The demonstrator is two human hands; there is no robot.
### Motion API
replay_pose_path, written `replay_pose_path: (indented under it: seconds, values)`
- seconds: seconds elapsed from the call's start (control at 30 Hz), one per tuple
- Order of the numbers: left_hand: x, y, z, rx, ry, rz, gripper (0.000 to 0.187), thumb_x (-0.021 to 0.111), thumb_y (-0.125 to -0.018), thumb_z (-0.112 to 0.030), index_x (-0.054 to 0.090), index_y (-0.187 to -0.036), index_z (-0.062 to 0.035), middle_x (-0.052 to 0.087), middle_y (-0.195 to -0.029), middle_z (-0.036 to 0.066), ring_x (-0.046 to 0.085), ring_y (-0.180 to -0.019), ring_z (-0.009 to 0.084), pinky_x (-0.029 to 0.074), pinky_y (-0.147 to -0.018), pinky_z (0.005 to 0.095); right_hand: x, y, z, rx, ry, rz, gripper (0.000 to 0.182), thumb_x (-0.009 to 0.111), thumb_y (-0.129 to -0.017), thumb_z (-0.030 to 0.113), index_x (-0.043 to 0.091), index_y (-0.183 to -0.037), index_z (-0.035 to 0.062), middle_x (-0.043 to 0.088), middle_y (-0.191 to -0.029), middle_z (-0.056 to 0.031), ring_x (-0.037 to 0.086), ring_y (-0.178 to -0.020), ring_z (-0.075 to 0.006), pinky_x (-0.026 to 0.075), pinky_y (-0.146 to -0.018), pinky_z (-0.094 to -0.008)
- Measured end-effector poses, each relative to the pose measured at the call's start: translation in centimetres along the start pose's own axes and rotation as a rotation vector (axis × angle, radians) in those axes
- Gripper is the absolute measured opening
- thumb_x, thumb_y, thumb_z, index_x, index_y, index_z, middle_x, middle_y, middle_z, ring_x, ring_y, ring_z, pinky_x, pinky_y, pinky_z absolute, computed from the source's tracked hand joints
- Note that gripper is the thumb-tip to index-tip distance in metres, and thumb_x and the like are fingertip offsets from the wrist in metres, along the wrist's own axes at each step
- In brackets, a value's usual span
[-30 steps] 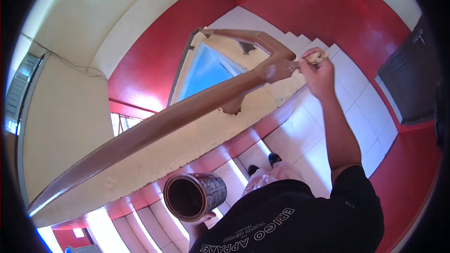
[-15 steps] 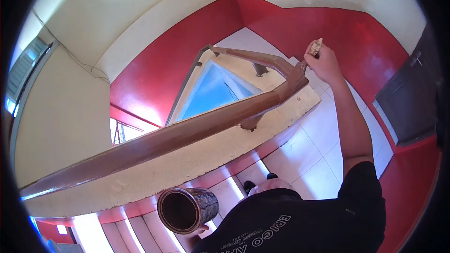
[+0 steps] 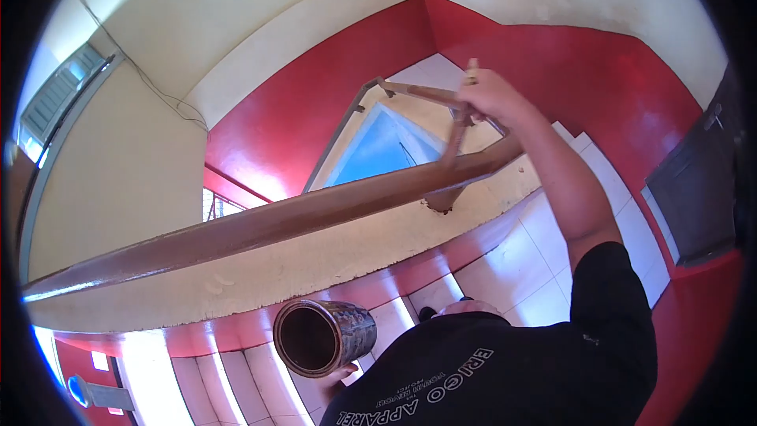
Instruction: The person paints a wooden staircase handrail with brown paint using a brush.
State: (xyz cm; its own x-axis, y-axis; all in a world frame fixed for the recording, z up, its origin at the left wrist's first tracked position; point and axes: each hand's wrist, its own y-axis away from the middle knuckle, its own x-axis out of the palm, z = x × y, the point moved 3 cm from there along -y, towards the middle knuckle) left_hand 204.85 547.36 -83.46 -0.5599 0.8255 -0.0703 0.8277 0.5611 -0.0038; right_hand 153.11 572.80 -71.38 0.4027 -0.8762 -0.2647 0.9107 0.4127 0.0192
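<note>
My right hand (image 3: 490,96) is closed around a paintbrush (image 3: 456,140), its light handle end rising above the fist and its brown bristle end meeting the handrail. The handrail (image 3: 300,211) is brown and glossy, runs from the lower left to a bend at the right, and stands on short posts over a cream ledge. At the bottom, my left hand (image 3: 339,377) supports a paint-smeared metal can (image 3: 325,338) from below, most of its fingers hidden behind the can. The can is tilted with its dark opening facing the camera.
Tiled stairs (image 3: 236,383) descend at the lower left below the cream ledge (image 3: 197,292). A red and cream wall (image 3: 355,47) curves behind the rail. At the right is a dark door (image 3: 698,181). Blue shows through the triangular gap inside the railing.
My right hand and the brush have moved left, from the rail's bend onto the long straight section. The can stays in my left hand. The view has shifted slightly.
</note>
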Motion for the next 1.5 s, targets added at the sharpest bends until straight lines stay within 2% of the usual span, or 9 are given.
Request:
replay_pose_path:
  seconds: [0.2, 0.4, 0.53, 0.67, 0.87, 1.03, 1.17, 1.27, 1.5]
  values:
    - [-0.3, -1.5, -0.7, 0.017, -0.007, 0.000, 0.103, 0.095, -0.057, -0.041, 0.044, -0.137, -0.0002, 0.053, -0.130, 0.011, 0.053, -0.118, 0.0246, 0.048, -0.098, 0.0416, 1.5, -1.5, 2.5, -0.097, -0.390, -0.108, 0.011, 0.061, -0.079, 0.011, 0.058, -0.074, 0.0022, 0.056, -0.061, -0.0066, 0.055, -0.047, -0.0140, 0.044, -0.042, -0.0294]
    - [-0.2, -1.7, -0.6, 0.035, -0.009, -0.003, 0.104, 0.095, -0.057, -0.041, 0.044, -0.137, -0.0001, 0.053, -0.130, 0.011, 0.053, -0.118, 0.0246, 0.048, -0.097, 0.0416, 2.5, -3.4, 1.2, 0.072, -0.010, 0.240, 0.014, 0.062, -0.078, 0.013, 0.058, -0.073, 0.0002, 0.056, -0.057, -0.0086, 0.054, -0.045, -0.0169, 0.044, -0.043, -0.0306]
    - [0.2, -1.5, -0.2, 0.021, 0.011, -0.033, 0.104, 0.095, -0.056, -0.041, 0.044, -0.137, 0.0000, 0.053, -0.130, 0.011, 0.054, -0.118, 0.0247, 0.048, -0.097, 0.0416, -0.8, -2.7, 4.1, -0.003, 0.518, 0.016, 0.019, 0.064, -0.076, 0.018, 0.057, -0.072, 0.0007, 0.059, -0.061, -0.0106, 0.056, -0.048, -0.0177, 0.044, -0.044, -0.0305]
    - [0.7, -1.2, -0.2, 0.012, 0.006, -0.051, 0.104, 0.095, -0.056, -0.042, 0.044, -0.137, 0.0000, 0.053, -0.130, 0.011, 0.054, -0.118, 0.0247, 0.048, -0.097, 0.0416, 5.0, -2.0, 5.6, -0.171, -0.203, 0.101, 0.016, 0.064, -0.078, 0.015, 0.058, -0.074, 0.0009, 0.059, -0.064, -0.0094, 0.058, -0.051, -0.0176, 0.048, -0.047, -0.0302]
    - [-0.1, 1.7, 0.2, -0.012, -0.010, -0.091, 0.105, 0.095, -0.056, -0.042, 0.044, -0.137, 0.0001, 0.054, -0.130, 0.011, 0.054, -0.117, 0.0248, 0.048, -0.097, 0.0417, 2.5, -4.1, -0.8, 0.101, -0.087, 0.272, 0.013, 0.062, -0.079, 0.012, 0.059, -0.072, 0.0007, 0.056, -0.058, -0.0078, 0.055, -0.046, -0.0156, 0.046, -0.043, -0.0301]
    - [-0.2, 0.8, -0.2, -0.011, -0.015, -0.095, 0.105, 0.095, -0.056, -0.042, 0.044, -0.137, 0.0002, 0.054, -0.129, 0.011, 0.054, -0.117, 0.0249, 0.048, -0.097, 0.0417, -2.4, -2.9, 1.4, -0.033, 0.236, -0.002, 0.013, 0.063, -0.079, 0.013, 0.060, -0.074, 0.0020, 0.058, -0.059, -0.0068, 0.058, -0.048, -0.0159, 0.048, -0.045, -0.0295]
    - [-0.1, -1.2, -0.9, 0.020, -0.025, -0.068, 0.105, 0.095, -0.056, -0.043, 0.044, -0.137, 0.0002, 0.054, -0.129, 0.011, 0.054, -0.117, 0.0249, 0.048, -0.096, 0.0417, 4.2, -0.7, 3.7, -0.148, -0.438, 0.156, 0.013, 0.065, -0.083, 0.015, 0.060, -0.080, 0.0035, 0.062, -0.070, -0.0069, 0.059, -0.054, -0.0145, 0.050, -0.051, -0.0283]
    - [-0.3, -1.0, -1.2, 0.031, -0.026, -0.046, 0.105, 0.095, -0.055, -0.043, 0.044, -0.136, 0.0003, 0.054, -0.129, 0.011, 0.054, -0.117, 0.0249, 0.048, -0.096, 0.0417, 4.7, 0.1, 1.3, -0.054, -0.299, 0.201, 0.013, 0.066, -0.082, 0.015, 0.059, -0.081, 0.0035, 0.061, -0.070, -0.0069, 0.058, -0.053, -0.0137, 0.050, -0.050, -0.0281]
    - [-0.3, -0.1, -0.8, 0.020, 0.001, -0.042, 0.106, 0.095, -0.055, -0.044, 0.044, -0.136, 0.0004, 0.054, -0.129, 0.011, 0.054, -0.116, 0.0250, 0.049, -0.096, 0.0418, -9.8, 4.4, -5.5, -0.126, -0.102, -0.208, 0.007, 0.063, -0.083, 0.007, 0.060, -0.088, 0.0029, 0.061, -0.073, -0.0050, 0.061, -0.061, -0.0139, 0.050, -0.054, -0.0286]
